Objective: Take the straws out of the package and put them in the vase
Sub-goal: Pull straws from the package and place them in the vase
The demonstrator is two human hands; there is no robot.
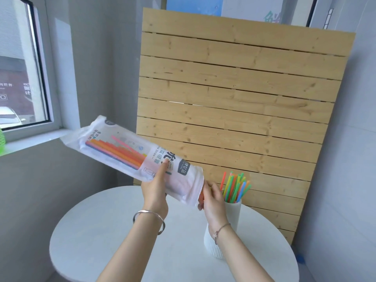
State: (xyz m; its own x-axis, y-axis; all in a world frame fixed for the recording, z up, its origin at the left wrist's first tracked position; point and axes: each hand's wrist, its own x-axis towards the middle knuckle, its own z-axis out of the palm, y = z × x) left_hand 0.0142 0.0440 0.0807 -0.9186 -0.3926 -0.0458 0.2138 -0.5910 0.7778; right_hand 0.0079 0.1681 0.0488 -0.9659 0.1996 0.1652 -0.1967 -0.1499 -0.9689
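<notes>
The package (142, 157) is held in the air above the round white counter (114, 231), to the left of the vase (225, 226). The left hand (155, 192) is clamped around its lower part, index finger laid flat along the printed face. The right hand (213, 200) is at the package's open mouth, fingers closed on what appear to be orange straw ends; the grip itself is partly hidden by the film.

The package's long axis runs diagonally: sealed end up and to the left toward the window sill (34, 139), open end down and to the right, pointing toward the vase. The remaining straws (116, 153), orange, pink and blue, lie parallel to that axis.

The vase stands upright on the counter, just behind the right wrist, and already holds a bunch of green, yellow, blue and pink straws (236, 188), fanned slightly.

Judgement: the step in hand is drawing the next batch from the mouth. It is best done by pulling straight along the package's axis while the left hand keeps the film steady without crushing the straws. The downward tilt helps the straws slide out. The batch should be turned upright before lowering, to clear those already standing.
</notes>
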